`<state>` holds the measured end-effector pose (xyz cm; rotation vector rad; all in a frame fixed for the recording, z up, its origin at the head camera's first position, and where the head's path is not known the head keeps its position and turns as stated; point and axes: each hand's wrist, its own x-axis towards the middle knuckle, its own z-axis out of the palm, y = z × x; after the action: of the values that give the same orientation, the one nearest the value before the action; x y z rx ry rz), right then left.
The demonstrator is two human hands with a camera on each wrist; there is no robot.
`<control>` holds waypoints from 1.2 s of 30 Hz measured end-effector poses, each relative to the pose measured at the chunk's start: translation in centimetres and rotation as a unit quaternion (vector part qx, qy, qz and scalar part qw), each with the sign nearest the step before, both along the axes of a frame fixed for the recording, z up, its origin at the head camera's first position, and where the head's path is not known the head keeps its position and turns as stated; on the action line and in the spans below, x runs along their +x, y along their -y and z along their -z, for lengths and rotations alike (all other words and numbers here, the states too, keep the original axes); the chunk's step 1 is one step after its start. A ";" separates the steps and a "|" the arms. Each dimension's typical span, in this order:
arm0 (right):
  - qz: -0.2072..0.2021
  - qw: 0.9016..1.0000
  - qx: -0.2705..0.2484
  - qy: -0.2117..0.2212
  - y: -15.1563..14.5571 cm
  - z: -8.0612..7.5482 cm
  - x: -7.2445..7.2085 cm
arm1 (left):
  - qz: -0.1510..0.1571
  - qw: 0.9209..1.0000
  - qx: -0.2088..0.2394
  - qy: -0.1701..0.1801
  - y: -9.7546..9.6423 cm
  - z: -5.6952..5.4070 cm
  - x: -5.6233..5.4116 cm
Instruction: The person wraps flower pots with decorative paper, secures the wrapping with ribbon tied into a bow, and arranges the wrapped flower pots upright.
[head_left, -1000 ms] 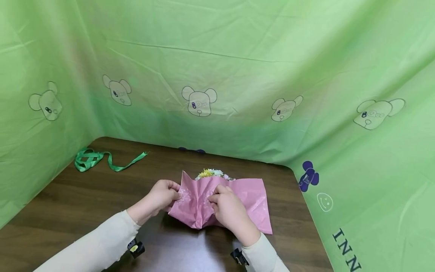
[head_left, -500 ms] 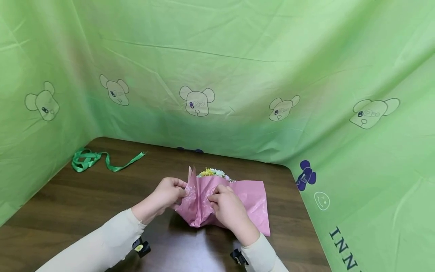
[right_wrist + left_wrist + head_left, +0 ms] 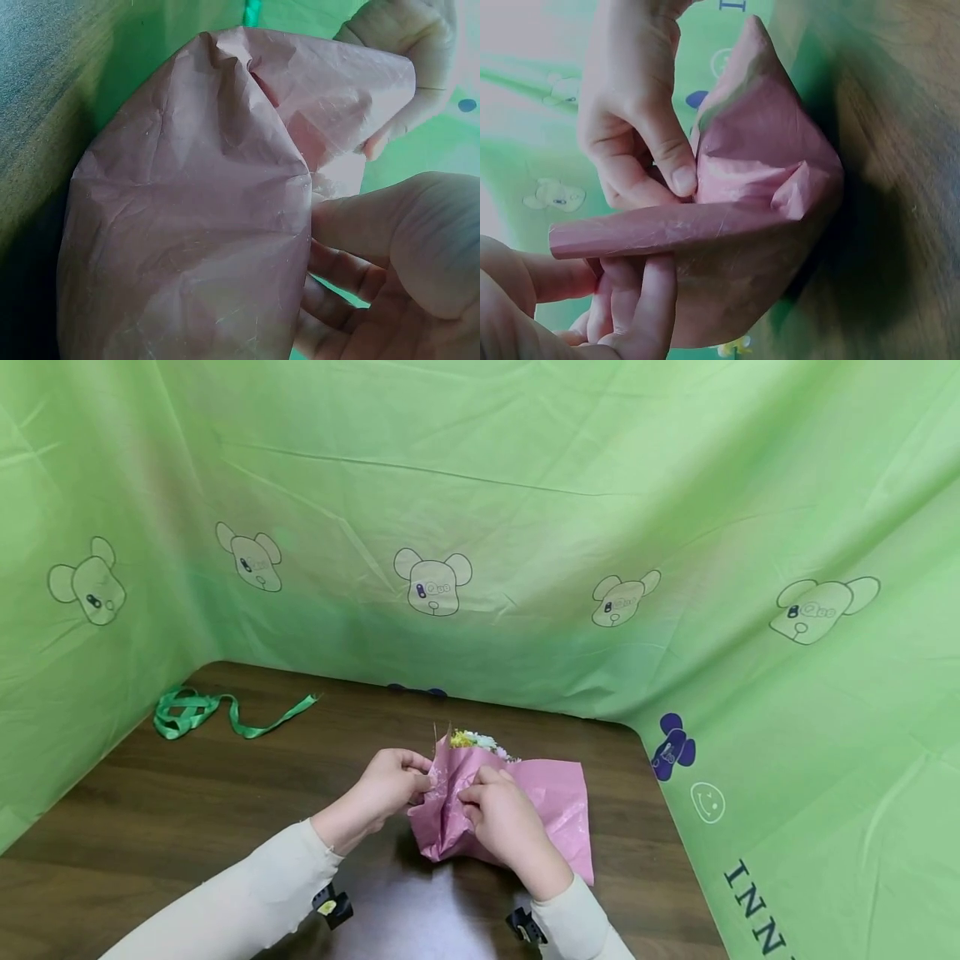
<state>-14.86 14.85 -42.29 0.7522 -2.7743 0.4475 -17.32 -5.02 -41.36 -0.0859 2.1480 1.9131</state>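
A sheet of pink wrapping paper point(image 3: 557, 802) is folded about a bunch of flowers, its left part gathered and creased. Yellow and white flowers point(image 3: 482, 742) peek out above its top edge; their stems are hidden. At the paper's left edge my left hand point(image 3: 392, 783) pinches a folded flap, which the left wrist view shows between thumb and fingers. My right hand point(image 3: 510, 822) pinches the paper near its middle, thumb against the near layer in the right wrist view point(image 3: 397, 262). Both hands are close together, with a crease of paper between them.
A loose green ribbon point(image 3: 183, 712) lies at the back left of the dark wooden table point(image 3: 187, 810). Green printed cloth point(image 3: 525, 527) hangs as walls behind and on both sides. Each wrist wears a small black camera point(image 3: 332, 906).
My left hand has moved to the right, carrying the paper's left flap inward and upright toward the flowers. My right hand has stayed almost still on the paper.
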 end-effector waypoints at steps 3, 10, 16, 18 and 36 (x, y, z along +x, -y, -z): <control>0.009 1.000 -0.016 0.008 -0.1 0.1 0.1 | 0.004 1.000 0.001 -0.015 -0.4 0.0 0.3; 0.026 0.999 -0.039 0.020 -0.3 0.2 0.1 | 0.010 0.999 0.038 -0.031 -1.6 0.0 0.8; 0.028 0.998 -0.047 0.018 -0.2 0.2 0.2 | 0.016 0.997 0.068 -0.033 -2.3 0.4 0.9; 0.028 0.998 -0.048 0.018 -0.2 0.2 0.2 | 0.018 0.996 0.074 -0.035 -2.3 0.6 1.0; 0.012 0.997 -0.075 0.015 -0.7 0.5 -0.1 | 0.026 0.994 0.087 -0.058 -3.4 1.0 1.5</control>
<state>-14.94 15.60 -42.79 0.6806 -2.7359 0.6596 -15.82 -1.58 -42.32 0.1159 2.0196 2.1133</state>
